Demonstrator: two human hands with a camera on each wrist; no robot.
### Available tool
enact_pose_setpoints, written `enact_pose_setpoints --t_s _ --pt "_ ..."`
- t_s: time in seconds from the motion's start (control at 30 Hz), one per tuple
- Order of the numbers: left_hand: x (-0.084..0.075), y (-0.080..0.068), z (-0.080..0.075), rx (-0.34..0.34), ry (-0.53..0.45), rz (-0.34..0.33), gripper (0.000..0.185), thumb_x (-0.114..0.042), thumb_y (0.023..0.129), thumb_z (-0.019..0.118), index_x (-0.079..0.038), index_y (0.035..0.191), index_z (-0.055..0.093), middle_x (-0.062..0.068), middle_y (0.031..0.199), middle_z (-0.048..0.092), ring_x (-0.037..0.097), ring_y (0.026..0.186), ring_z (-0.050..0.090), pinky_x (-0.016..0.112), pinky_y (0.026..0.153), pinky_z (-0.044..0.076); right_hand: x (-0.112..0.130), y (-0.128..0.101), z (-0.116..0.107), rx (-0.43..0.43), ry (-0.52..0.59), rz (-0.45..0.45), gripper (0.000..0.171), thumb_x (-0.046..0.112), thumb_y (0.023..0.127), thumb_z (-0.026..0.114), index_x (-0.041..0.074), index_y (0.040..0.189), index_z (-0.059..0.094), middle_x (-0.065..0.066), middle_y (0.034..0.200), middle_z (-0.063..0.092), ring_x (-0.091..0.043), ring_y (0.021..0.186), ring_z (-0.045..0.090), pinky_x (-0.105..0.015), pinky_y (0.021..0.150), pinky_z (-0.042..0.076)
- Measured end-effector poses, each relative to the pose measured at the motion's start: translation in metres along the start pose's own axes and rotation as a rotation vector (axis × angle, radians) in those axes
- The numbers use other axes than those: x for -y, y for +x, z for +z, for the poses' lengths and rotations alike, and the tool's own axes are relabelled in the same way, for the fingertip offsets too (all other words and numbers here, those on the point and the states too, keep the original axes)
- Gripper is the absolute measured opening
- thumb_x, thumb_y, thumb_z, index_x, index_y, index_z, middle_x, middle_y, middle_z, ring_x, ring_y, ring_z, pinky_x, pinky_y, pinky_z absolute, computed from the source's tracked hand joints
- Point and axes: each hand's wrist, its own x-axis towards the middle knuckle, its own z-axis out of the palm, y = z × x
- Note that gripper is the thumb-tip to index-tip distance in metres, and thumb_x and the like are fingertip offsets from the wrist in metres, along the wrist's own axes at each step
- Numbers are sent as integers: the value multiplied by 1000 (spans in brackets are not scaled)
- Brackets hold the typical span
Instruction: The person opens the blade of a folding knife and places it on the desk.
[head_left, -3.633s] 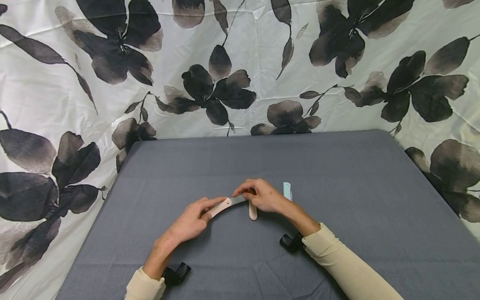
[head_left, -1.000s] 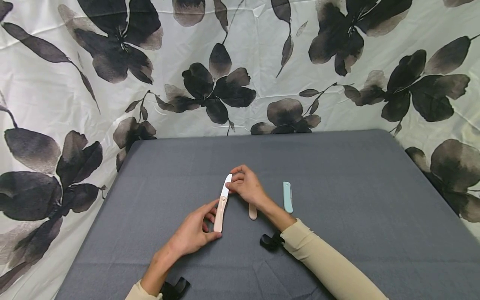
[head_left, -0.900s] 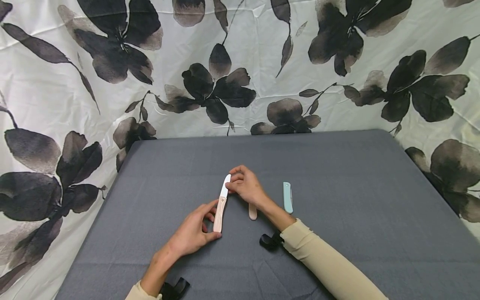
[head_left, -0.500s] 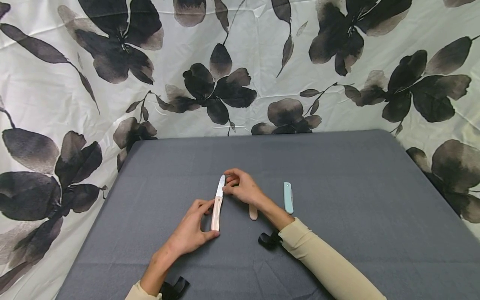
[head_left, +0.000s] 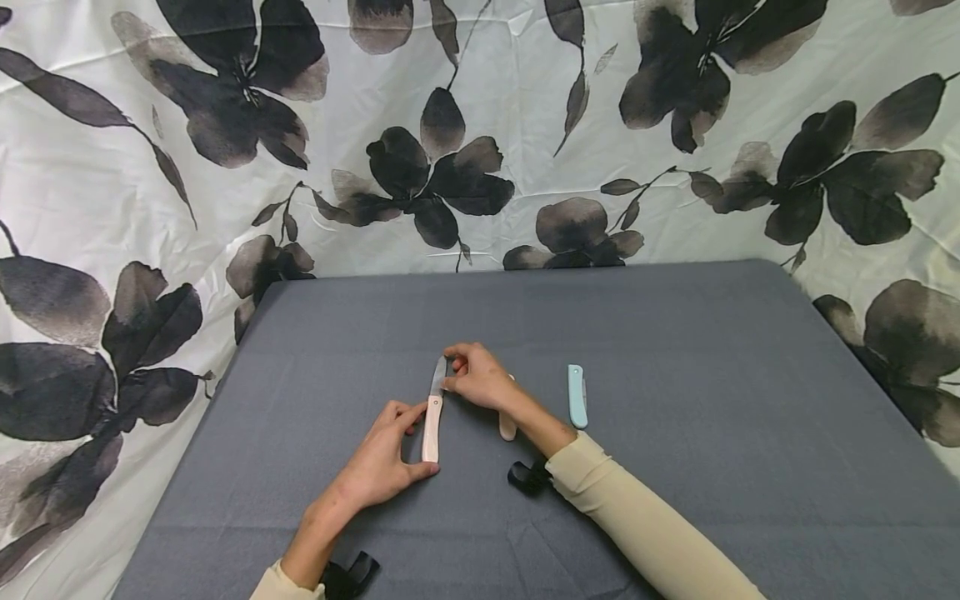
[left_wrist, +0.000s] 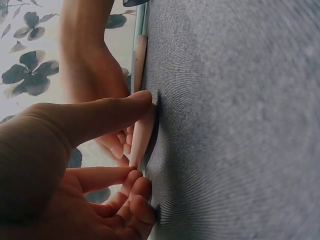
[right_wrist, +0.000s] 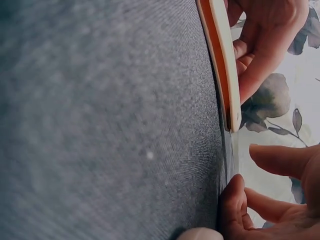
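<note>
Grey bench before floral curtain | pink folding knife (head_left: 431,414) lies mid-bench, blade open | left hand (head_left: 382,458) pinches handle | right hand (head_left: 477,379) pinches blade | light, stiff, sharp: hold by handle

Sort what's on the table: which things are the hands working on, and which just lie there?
In hand:
- pink folding knife, handle held by left hand, blade pinched by right hand

Lying about:
- blue folding knife, closed
- second pink knife, partly under the right wrist
</note>
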Motion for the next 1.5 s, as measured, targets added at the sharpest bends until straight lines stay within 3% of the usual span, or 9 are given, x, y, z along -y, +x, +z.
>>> enact_pose_setpoints --t_s 0.37,0.57,0.67,0.9,1.0,1.23,1.5 --pt "0 0 -2 32 -5 -24 86 -14 76 94 -3 151 53 3 111 51 16 105 52 35 91 47 0 3 0 28 -102 -30 53 9 92 76 -4 141 61 -17 105 58 -17 79 46 -24 69 37" --pt "-1 1 -2 29 -25 -16 90 -18 77 94 -3 153 49 4 118 52 16 106 51 35 91 46 -2 -1 -4 32 -26 -7 51 9 93 75 -1 142 61 -18 110 58 -18 81 50 -25 66 43" --pt "-3 3 0 -6 -36 12 87 -18 80 92 -3 154 49 6 119 52 17 104 51 34 90 45 -2 -5 -10 8 -6 -10 45 9 95 74 1 138 64 -18 112 58 -19 84 53 -26 66 47" --pt "-14 8 6 -122 -33 125 71 -13 83 88 -7 147 58 6 122 56 18 101 57 36 89 51 -2 -17 -27 -79 -94 -62 33 10 97 73 3 129 70 -18 119 60 -25 99 60 -40 87 52" --pt "-20 10 11 -151 -26 164 63 -11 85 86 -7 143 62 7 118 57 19 98 57 36 86 51 -4 -21 -34 -87 -113 -60 31 11 98 72 3 128 70 -17 121 60 -28 103 61 -44 90 53" --pt "-35 18 22 -147 -42 219 56 -8 86 84 -5 139 64 11 116 60 23 100 62 40 88 55 -15 -28 -50 -105 -146 -32 29 14 99 70 4 127 70 -17 120 61 -27 102 61 -42 86 53" --pt "-44 20 33 -137 25 256 55 -11 86 85 -4 137 65 6 110 63 17 97 62 36 86 54 -24 -36 -64 -115 -239 -17 29 13 99 70 4 126 70 -16 117 63 -28 101 61 -44 88 52"
